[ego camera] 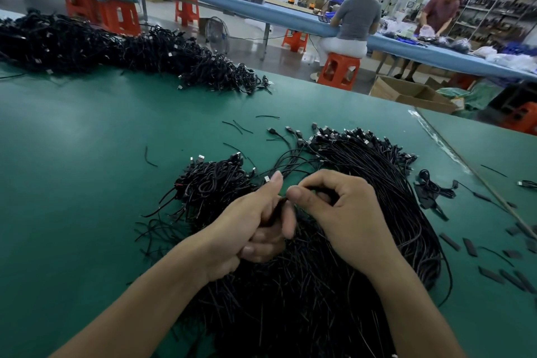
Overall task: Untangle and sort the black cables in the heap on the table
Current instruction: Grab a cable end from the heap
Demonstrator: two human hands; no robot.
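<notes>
On the green counter, just in front of the person, lies the heap of black cables: very many thin, matt black wires that cross each other. On its left side the heap is a tangled clump with loops and loose ends sticking out. On its right side the cables lie more parallel in a curved bundle, and their small plugs with silver tips fan out at the far end. Both hands are over the middle of the heap. The left grip has its fingers curled and its thumb pointing up, and it holds a thin cable that passes between the fingers. The right grip pinches a cable, as far as I can see the same one, between thumb and forefinger, just beside the left thumb. Short flat black pieces lie scattered to the right, and a bigger pile of black cables lies far back on the left. Any marking on the plugs is too small to read. The lower edge cuts off the near part of the heap, the hands hide the cables under them, and the background is blurred.
</notes>
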